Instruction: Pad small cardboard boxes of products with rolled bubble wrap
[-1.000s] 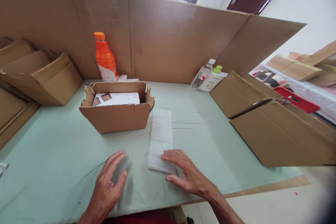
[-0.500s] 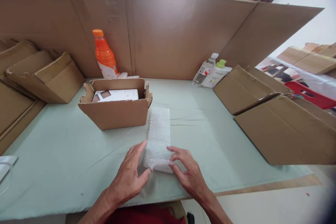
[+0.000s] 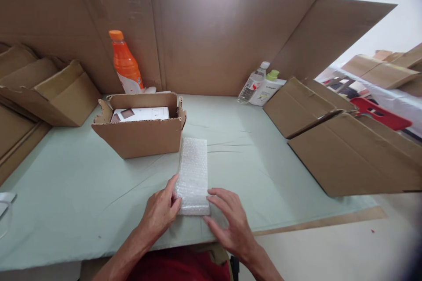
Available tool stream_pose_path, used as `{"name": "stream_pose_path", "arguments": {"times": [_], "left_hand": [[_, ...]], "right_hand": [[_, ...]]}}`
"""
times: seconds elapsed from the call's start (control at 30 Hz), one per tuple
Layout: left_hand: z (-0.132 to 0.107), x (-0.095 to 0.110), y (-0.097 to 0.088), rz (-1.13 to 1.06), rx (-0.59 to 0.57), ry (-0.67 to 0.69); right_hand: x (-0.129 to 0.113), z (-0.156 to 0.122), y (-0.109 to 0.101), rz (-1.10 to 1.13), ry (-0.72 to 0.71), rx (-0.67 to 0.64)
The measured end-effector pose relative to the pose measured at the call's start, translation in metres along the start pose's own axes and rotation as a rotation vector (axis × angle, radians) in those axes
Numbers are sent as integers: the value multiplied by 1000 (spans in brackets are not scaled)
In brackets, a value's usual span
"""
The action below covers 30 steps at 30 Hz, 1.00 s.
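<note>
A folded strip of bubble wrap [image 3: 193,171] lies on the pale green table cloth [image 3: 82,184] in front of me. My left hand [image 3: 160,213] pinches its near left corner with thumb and fingers. My right hand [image 3: 229,221] rests at its near right corner, fingers spread and touching the edge. Just behind the wrap stands a small open cardboard box [image 3: 140,134] with a white packet [image 3: 140,114] inside.
An orange drink bottle [image 3: 124,63] stands behind the box. A clear bottle [image 3: 252,85] and a white bottle with a green cap [image 3: 267,90] stand at the back right. Folded cardboard boxes [image 3: 349,153] lie right, more boxes [image 3: 49,92] left. A tall cardboard screen [image 3: 214,35] walls the back.
My left hand came across from the bare cloth to the wrap's near left corner and took hold of it. My right hand slid to the near right corner.
</note>
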<state>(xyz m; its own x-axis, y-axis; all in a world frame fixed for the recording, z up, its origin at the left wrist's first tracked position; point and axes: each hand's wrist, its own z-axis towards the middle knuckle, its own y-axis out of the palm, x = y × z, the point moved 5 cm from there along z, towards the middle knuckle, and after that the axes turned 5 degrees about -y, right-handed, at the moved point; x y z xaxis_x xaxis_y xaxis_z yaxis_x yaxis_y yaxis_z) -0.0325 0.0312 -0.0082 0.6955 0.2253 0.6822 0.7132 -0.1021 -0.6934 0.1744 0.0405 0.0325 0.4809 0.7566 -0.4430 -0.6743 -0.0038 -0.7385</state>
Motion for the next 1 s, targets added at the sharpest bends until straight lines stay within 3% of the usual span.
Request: {"name": "stream_pose_path", "arguments": {"times": [0.1,0.2,0.3,0.37,0.43,0.53,0.6,0.7,0.8,0.9,1.0], "left_hand": [[-6,0,-7,20,121,63],[-25,7,-21,22,273,288],[-42,13,-22,0,192,465],[-43,12,-19,-35,136,428],[-35,8,-15,-48,123,316],[-15,2,-7,-24,86,165],[-3,1,-3,18,75,136],[2,4,-8,83,193,193],[-13,10,-16,67,296,360],[-35,9,-17,-8,214,469],[-42,1,-13,-52,149,375]], "right_hand": [[-8,-4,22,-38,-31,-130],[-6,-2,32,12,15,-76],[-1,1,31,203,120,-85],[2,-1,28,304,217,-138],[3,-3,20,269,269,-94],[-2,-7,4,54,202,92],[-8,-6,5,-40,103,102],[-13,1,21,-96,-17,-22],[-10,10,31,-51,2,-94],[-8,13,33,110,84,-188],[-10,11,26,183,129,-237]]}}
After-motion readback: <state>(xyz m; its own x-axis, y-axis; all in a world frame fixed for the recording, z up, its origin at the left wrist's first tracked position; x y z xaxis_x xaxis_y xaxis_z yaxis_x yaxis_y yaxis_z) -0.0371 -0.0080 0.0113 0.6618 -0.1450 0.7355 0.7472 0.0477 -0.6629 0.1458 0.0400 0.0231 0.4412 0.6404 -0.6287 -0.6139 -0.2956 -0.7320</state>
